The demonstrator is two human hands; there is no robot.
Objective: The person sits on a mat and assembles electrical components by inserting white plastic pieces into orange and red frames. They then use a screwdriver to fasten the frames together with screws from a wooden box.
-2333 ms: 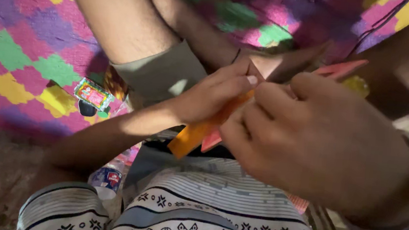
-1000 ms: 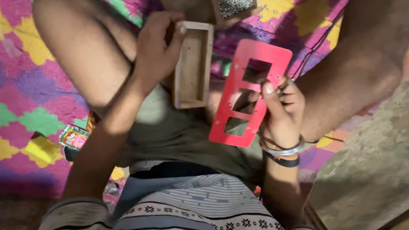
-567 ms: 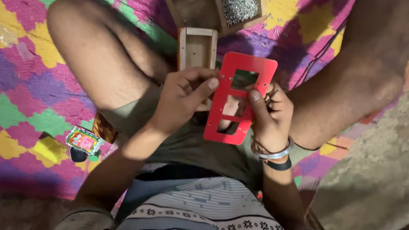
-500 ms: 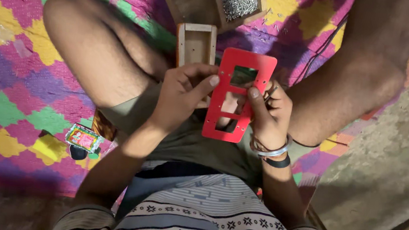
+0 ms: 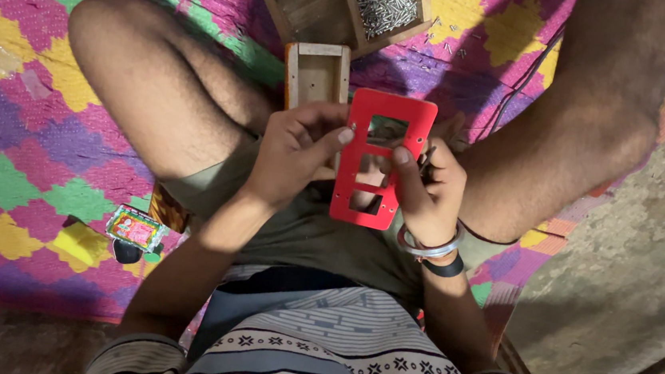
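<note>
Both hands are holding a red plastic plate with rectangular cut-outs [image 5: 377,160] upright over the lap. The left hand [image 5: 295,160] is gripping its left edge, fingers curled together behind it and the thumb pressing on the front near the top opening. The right hand [image 5: 424,189] is pinching the right edge, thumb lying across the front by the middle opening, the other fingers tucked behind. Just beyond the left fingertips a small open wooden box [image 5: 316,73] is lying on the patterned mat [image 5: 14,63]. Farther past it, a wooden tray of screws [image 5: 349,2] is sitting.
</note>
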